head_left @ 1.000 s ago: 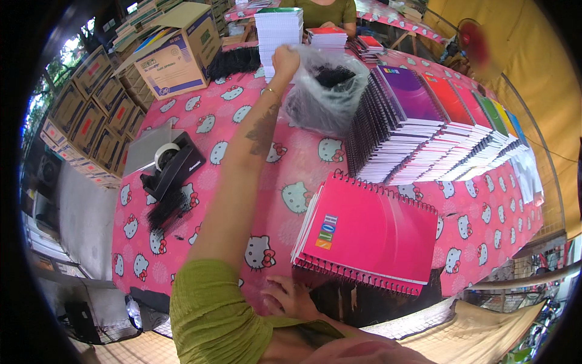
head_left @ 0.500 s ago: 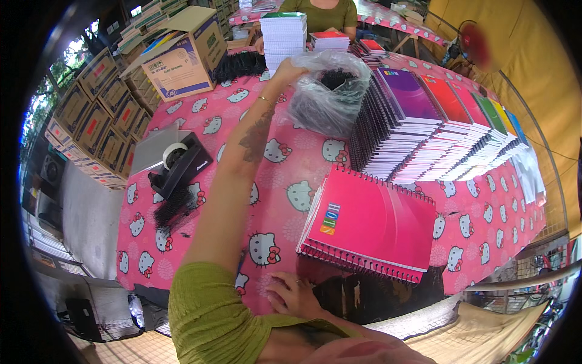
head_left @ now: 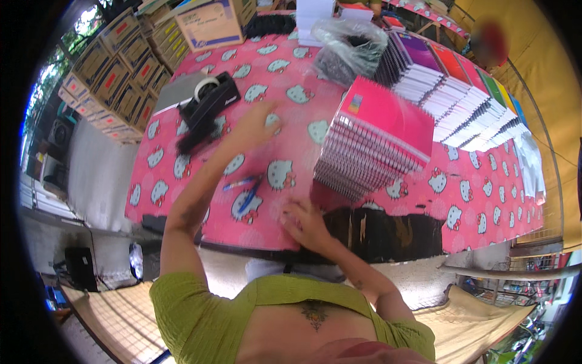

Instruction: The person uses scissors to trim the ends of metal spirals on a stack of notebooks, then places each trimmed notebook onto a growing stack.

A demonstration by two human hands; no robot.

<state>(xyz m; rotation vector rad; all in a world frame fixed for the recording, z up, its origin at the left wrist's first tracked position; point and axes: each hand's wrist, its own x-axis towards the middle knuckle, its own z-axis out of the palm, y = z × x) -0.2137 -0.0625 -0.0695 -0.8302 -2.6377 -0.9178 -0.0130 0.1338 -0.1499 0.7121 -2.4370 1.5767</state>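
Observation:
My left hand (head_left: 262,124) is above the table, between the tape dispenser (head_left: 209,106) and the pink notebooks; motion smears its fingers, and I can make out nothing in it. Near the front edge, my right hand (head_left: 308,225) lies on the patterned tablecloth with its fingers apart and holds nothing. Beside it, to the right, stands a tall stack of pink spiral notebooks (head_left: 391,118). Two pens (head_left: 250,193) lie on the cloth left of my right hand. Beyond the stack sits a clear plastic bag (head_left: 350,51) with black contents.
Rows of stacked notebooks (head_left: 451,91) in several cover colours fill the right side. A white stack (head_left: 312,21) and an open cardboard box (head_left: 209,24) stand at the back. Dark bristly strands (head_left: 197,142) lie by the dispenser. Cartons (head_left: 118,79) are piled left of the table.
My left hand has come back from the plastic bag toward me. The view has shifted, showing more of the pink stack's side and the pens. My right hand stays near the table edge.

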